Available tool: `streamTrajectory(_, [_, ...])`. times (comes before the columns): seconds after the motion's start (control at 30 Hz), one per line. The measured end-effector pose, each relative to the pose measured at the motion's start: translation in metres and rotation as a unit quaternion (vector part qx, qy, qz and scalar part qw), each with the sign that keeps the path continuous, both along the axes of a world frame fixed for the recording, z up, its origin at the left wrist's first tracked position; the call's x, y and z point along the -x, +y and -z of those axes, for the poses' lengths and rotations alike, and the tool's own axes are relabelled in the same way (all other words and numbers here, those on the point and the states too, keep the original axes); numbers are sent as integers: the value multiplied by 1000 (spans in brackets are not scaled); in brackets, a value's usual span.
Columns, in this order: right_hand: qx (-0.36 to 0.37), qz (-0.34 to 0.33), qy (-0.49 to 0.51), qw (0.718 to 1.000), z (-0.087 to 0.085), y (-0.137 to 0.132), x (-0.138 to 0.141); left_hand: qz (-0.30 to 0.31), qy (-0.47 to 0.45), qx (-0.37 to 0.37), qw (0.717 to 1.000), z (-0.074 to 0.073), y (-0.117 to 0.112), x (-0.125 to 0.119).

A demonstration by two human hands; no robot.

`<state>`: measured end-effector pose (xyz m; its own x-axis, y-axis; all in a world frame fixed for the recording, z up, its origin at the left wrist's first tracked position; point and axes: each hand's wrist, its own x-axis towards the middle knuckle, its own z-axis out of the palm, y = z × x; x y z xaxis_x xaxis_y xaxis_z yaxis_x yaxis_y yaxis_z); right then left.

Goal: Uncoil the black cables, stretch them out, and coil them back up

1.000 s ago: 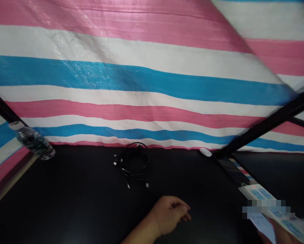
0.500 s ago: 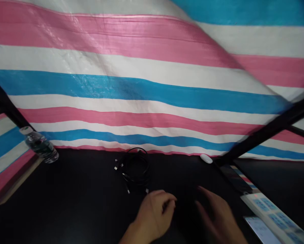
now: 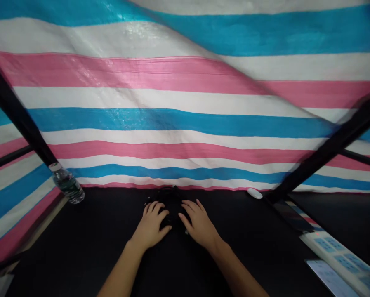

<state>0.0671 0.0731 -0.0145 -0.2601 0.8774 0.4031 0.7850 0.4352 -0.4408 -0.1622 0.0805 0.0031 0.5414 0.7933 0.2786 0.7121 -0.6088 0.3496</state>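
The left hand (image 3: 150, 227) and the right hand (image 3: 199, 222) are held side by side and well apart from the counter's edges, with a narrow gap kept between them. Both are open, with the fingers spread and slightly curved. They are placed over a coiled black cable (image 3: 169, 202), which is mostly hidden beneath them and lies near the middle of the counter's far edge. Whether the cable is touched or gripped cannot be told, but no pinch is seen.

The black counter (image 3: 79, 247) is backed by a pink, white and blue striped tarpaulin (image 3: 172, 123), which is crossed by black frame bars (image 3: 17, 109). A clear water bottle (image 3: 67, 185) is seen near the far left corner, and a small white oval object (image 3: 254, 193) is placed along the far edge. A long white panel with blue keys (image 3: 339, 258) and a pale sheet (image 3: 327, 278) are found at the right edge.
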Motion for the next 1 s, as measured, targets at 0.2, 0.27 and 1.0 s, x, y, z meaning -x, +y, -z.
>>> streamTrajectory(0.2, [-1,2,47,999,25,0,-6,-7,-43,-35,998,13,-1,-7])
streamTrajectory(0.27, [-2,-6,61,998,28,0,-8,-10,-45,-35,998,15,0,-7])
streamTrajectory(1.0, [41,-47,99,993,32,-1,-10,-22,-42,-73,996,22,4,-2])
